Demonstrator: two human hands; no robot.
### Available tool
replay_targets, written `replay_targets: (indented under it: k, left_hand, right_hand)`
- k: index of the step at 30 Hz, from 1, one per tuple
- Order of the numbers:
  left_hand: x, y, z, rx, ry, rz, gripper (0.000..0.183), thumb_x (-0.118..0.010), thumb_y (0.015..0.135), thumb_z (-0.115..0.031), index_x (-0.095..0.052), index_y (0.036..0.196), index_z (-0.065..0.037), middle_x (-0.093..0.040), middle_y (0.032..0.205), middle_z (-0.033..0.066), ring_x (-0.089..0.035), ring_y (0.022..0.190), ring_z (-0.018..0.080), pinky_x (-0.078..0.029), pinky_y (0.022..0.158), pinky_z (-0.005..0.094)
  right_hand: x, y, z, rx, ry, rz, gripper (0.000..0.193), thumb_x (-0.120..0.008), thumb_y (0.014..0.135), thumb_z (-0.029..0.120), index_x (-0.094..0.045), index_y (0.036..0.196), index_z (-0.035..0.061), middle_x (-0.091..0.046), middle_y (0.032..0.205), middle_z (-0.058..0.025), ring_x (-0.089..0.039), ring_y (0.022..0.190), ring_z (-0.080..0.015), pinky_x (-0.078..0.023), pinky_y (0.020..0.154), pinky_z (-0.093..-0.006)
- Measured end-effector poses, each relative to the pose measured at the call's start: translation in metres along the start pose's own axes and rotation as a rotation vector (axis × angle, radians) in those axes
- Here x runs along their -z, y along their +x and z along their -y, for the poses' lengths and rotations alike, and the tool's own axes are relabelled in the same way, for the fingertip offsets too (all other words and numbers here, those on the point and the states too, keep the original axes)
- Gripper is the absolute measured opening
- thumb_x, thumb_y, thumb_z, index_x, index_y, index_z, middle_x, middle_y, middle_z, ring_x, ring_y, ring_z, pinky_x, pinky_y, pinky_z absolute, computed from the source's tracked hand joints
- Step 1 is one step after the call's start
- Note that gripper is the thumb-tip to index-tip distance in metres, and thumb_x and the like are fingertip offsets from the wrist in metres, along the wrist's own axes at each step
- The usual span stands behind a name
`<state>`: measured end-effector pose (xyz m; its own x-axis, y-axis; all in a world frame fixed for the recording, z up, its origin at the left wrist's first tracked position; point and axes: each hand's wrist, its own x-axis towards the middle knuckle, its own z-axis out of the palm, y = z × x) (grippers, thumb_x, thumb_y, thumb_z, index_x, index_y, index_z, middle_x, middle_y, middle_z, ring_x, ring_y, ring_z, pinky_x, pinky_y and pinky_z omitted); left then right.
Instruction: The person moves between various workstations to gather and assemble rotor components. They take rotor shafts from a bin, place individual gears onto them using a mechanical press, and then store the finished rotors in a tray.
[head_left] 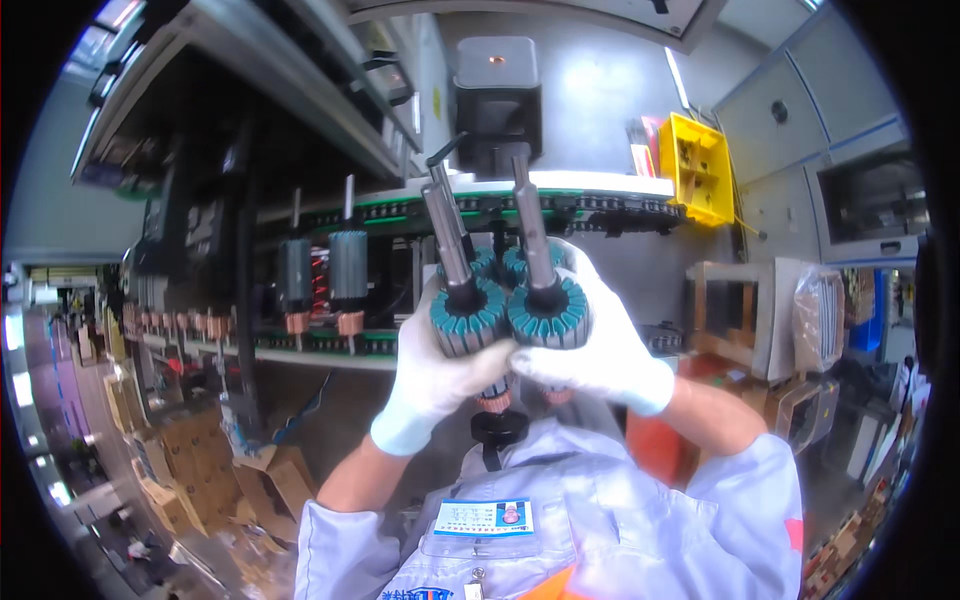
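Both my hands wear white gloves and are closed round a cluster of motor armatures with grey cores, teal insulated ends and steel shafts pointing up. My left hand (425, 365) grips the left front armature (468, 315). Around the right front armature (550, 312) my right hand (612, 345) is wrapped, its thumb meeting the left thumb in front. Teal ends of further armatures (482, 264) show just behind; their lower parts are hidden. Copper commutators (494, 400) hang below my hands, near a black round part (499, 427).
Two armatures (348, 268) stand upright on the chain conveyor (395, 212) to the left. A yellow bin (697, 170) sits at the conveyor's right end. Beyond it stands a dark machine part with a grey top (497, 62). Cardboard boxes (195, 455) lie at lower left.
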<state>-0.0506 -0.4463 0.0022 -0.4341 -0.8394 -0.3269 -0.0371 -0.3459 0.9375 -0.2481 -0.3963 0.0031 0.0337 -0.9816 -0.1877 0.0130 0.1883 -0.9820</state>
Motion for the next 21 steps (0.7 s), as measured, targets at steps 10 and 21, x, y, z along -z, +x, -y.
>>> replay_targets:
  k: [10, 21]
  left_hand:
    - [-0.017, -0.176, 0.023, -0.155, 0.243, -0.374, 0.055, -0.083, 0.067, -0.014, -0.068, 0.117, 0.001, -0.059, 0.133, 0.0140, -0.059, 0.120, 0.0239, -0.046, 0.103, 0.0344]
    - [-0.078, -0.379, 0.092, -0.424, -0.209, -0.796, 0.058, -0.083, 0.062, -0.019, -0.065, 0.112, 0.005, -0.068, 0.103, 0.0096, -0.067, 0.090, 0.0180, -0.054, 0.082, 0.0319]
  right_hand:
    - [-0.054, -0.062, 0.010, 0.167, 0.136, 0.538, 0.071, -0.088, 0.070, 0.036, -0.063, 0.128, 0.0038, -0.034, 0.149, -0.0219, -0.034, 0.141, -0.0378, -0.029, 0.117, -0.0471]
    - [-0.134, -0.125, -0.009, 0.225, 0.156, 1.413, 0.090, -0.094, 0.064, 0.035, -0.054, 0.137, -0.0006, -0.044, 0.145, -0.0174, -0.044, 0.133, -0.0273, -0.038, 0.111, -0.0401]
